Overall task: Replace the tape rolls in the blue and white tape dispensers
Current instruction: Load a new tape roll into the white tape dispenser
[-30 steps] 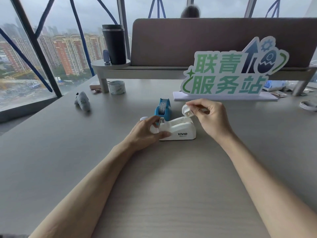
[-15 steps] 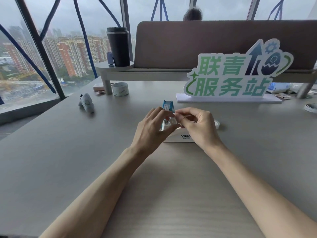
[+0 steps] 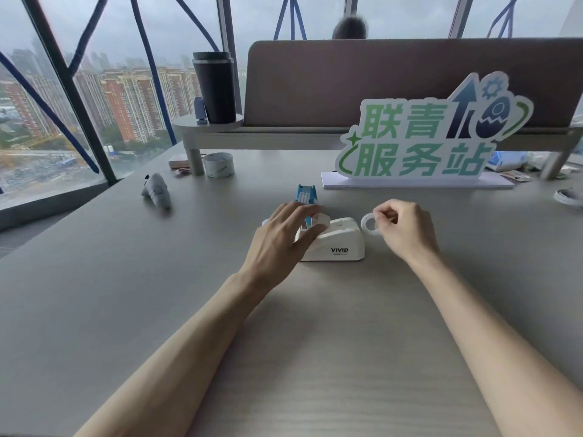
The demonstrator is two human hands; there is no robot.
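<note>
A white tape dispenser (image 3: pixel 339 244) marked VIVID stands at the table's middle. Just behind it is a small blue tape dispenser (image 3: pixel 305 193), partly hidden by my fingers. My left hand (image 3: pixel 280 241) rests on the white dispenser's left front end, thumb on its top and fingers around the cutter side. My right hand (image 3: pixel 402 227) is to the right of the dispenser, pinching a small clear tape roll (image 3: pixel 369 224) held upright just above the table. A small whitish round thing (image 3: pixel 266 221) peeks out left of my left hand.
A wide tape roll (image 3: pixel 218 164) stands at the back left beside a shelf leg, with a grey stapler-like tool (image 3: pixel 156 190) lying nearer. A green-and-white sign (image 3: pixel 422 143) stands behind the dispensers. A black tumbler (image 3: pixel 215 86) is on the raised shelf. A person's head shows beyond the divider.
Both hands were together over the white dispenser half a second ago. My right hand has moved off to the right with the small tape roll; my left hand stays on the dispenser.
</note>
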